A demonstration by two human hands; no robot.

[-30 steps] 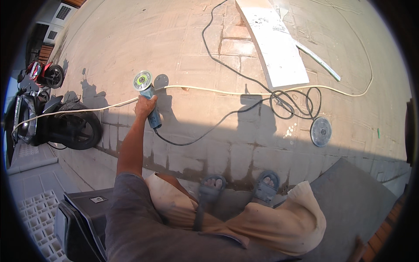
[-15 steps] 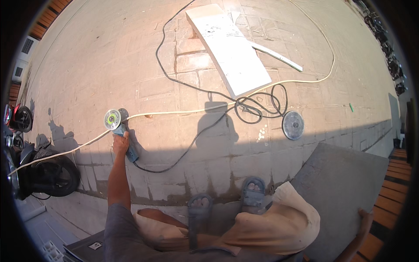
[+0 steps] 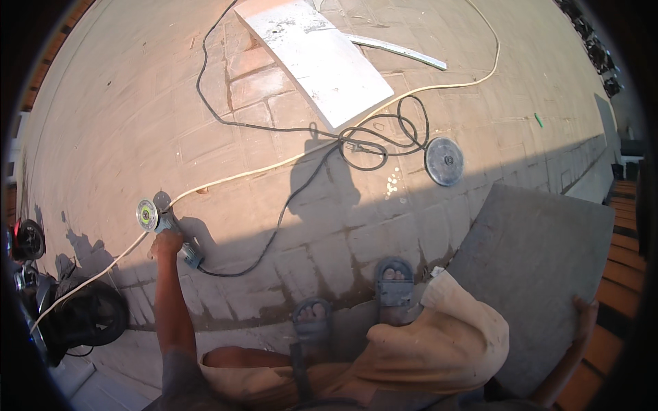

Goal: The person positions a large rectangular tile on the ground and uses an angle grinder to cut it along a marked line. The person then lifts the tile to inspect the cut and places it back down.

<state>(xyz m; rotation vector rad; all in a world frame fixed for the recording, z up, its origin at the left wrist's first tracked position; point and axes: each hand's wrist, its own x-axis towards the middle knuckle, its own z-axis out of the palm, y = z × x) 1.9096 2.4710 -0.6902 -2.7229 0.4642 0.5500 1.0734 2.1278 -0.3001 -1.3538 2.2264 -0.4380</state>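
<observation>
My left hand [image 3: 167,244] is closed around an angle grinder [image 3: 190,255] with a blue-grey body and a green-centred disc [image 3: 147,215], held low over the paving at the left, where its black cord trails away. My right hand [image 3: 585,314] grips the right edge of a large grey square slab [image 3: 528,246] at the lower right. A loose grey round disc [image 3: 445,161] lies flat above the slab. A pale cable [image 3: 247,171] runs across the ground past the grinder and crosses a loop of black cord [image 3: 384,147].
A white board [image 3: 317,68] and a narrow strip [image 3: 404,51] lie at the upper middle. A black motorbike [image 3: 89,315] and a red one [image 3: 29,240] stand at the left. Orange slats [image 3: 620,253] line the right edge. My sandalled feet [image 3: 394,281] are below on the paving.
My right hand has come into view on the slab's edge. My view has turned rightward, so the scene shifts left. My left hand still holds the grinder.
</observation>
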